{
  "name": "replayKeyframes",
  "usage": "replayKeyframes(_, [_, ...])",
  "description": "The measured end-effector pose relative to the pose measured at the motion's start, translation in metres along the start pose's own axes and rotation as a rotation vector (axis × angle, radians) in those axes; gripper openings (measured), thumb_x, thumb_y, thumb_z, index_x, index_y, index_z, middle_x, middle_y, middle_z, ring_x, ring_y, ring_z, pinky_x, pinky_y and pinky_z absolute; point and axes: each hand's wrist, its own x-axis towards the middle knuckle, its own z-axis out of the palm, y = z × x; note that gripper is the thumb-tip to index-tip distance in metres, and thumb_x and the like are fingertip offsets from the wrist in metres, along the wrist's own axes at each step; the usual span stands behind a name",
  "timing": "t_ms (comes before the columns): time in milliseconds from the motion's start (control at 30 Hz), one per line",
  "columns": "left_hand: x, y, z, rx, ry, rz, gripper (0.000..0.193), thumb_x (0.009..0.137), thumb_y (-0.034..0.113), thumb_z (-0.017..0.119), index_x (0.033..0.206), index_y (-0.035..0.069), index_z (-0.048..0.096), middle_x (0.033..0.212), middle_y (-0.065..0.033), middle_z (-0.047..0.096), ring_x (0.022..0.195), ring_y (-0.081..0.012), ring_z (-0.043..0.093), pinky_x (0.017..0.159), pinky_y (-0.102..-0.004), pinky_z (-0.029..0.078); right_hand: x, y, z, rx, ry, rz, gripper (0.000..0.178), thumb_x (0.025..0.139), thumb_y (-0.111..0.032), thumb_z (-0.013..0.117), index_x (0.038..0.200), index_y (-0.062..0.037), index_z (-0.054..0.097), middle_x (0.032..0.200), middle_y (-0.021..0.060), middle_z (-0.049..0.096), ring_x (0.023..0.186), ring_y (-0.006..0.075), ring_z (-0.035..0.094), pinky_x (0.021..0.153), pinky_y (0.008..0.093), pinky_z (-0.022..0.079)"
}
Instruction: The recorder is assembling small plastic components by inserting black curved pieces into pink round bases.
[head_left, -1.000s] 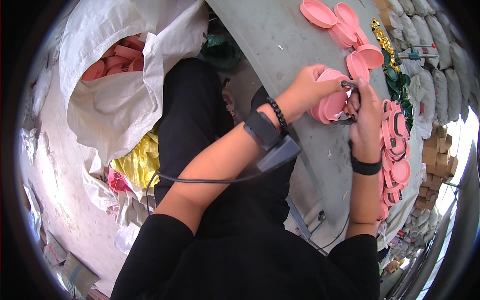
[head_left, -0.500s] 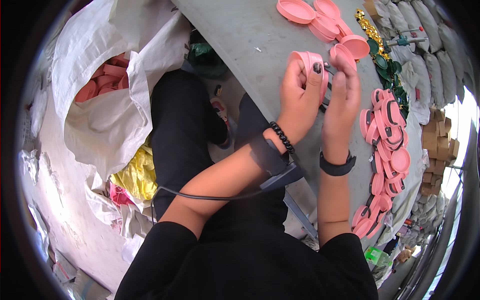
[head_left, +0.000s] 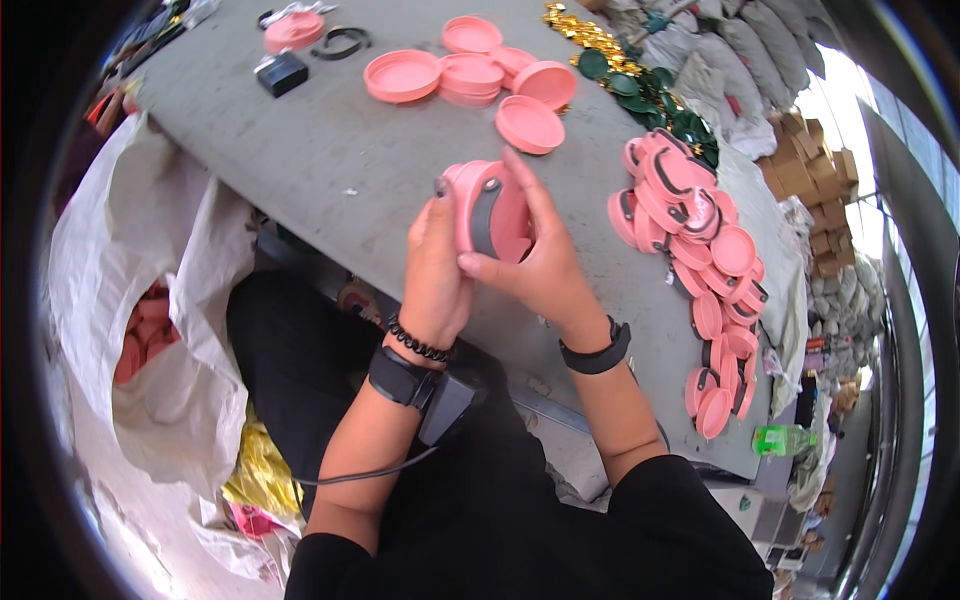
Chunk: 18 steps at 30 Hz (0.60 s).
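Both hands are closed on a pink round plastic case (head_left: 514, 208) above the grey table. A dark grey strap curves across its face, with a small metal-coloured stud at the strap's upper end. My left hand (head_left: 436, 262) grips the left side, its thumb up along the rim. From the right, my right hand (head_left: 545, 262) holds the case, fingers behind the far edge and thumb at the lower edge. Just beyond lie several shallow pink round pieces (head_left: 528, 124), some overlapping. A heap of pink cases with dark straps (head_left: 735, 250) runs along the table's right side.
Dark green round pieces (head_left: 640, 95) and gold pieces (head_left: 590, 38) lie at the far right. A black box (head_left: 281, 73), black strap (head_left: 341, 42) and pink disc (head_left: 294, 31) lie far left. A white sack (head_left: 205, 235) holds pink parts. A green-labelled bottle (head_left: 783, 440) is at right.
My view has swung left, showing more table. My right hand, earlier upright with fingers extended beside the case, now wraps round it. The strapped face has turned into sight.
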Motion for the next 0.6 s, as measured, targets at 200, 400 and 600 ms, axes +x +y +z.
replayKeyframes(200, [0.014, 0.007, -0.016, -0.235, 0.049, -0.157, 0.046, 0.094, 0.042, 0.039, 0.117, 0.003, 0.049, 0.115, -0.0100, 0.055, 0.106, -0.0220, 0.054, 0.091, -0.0379, 0.044, -0.005, 0.005, -0.062, 0.786, 0.207, 0.232, 0.082, 0.073, -0.024, 0.067, 0.140, -0.0017, 0.024, 0.137, 0.0119, 0.034, 0.124, 0.0186, 0.036, 0.100, 0.0322, 0.033])
replayKeyframes(400, [0.023, 0.001, -0.040, -0.268, 0.060, -0.112, 0.037, 0.092, 0.029, 0.048, 0.118, 0.003, 0.047, 0.117, -0.0092, 0.053, 0.108, -0.0210, 0.052, 0.092, -0.0368, 0.043, 0.006, 0.102, -0.234, -0.493, 0.732, 0.200, 0.081, 0.074, -0.036, 0.067, 0.137, -0.0022, 0.030, 0.138, 0.0222, 0.033, 0.127, 0.0309, 0.035, 0.103, 0.0393, 0.030])
replayKeyframes(600, [0.021, 0.000, -0.043, -0.285, 0.004, -0.087, 0.039, 0.084, 0.010, 0.049, 0.122, 0.002, 0.043, 0.117, -0.0098, 0.052, 0.108, -0.0216, 0.052, 0.093, -0.0376, 0.043, 0.027, 0.131, -0.238, -1.397, 0.818, 0.289, 0.062, 0.077, -0.043, 0.063, 0.123, -0.0049, 0.049, 0.123, 0.0188, 0.049, 0.113, 0.0300, 0.048, 0.097, 0.0371, 0.035])
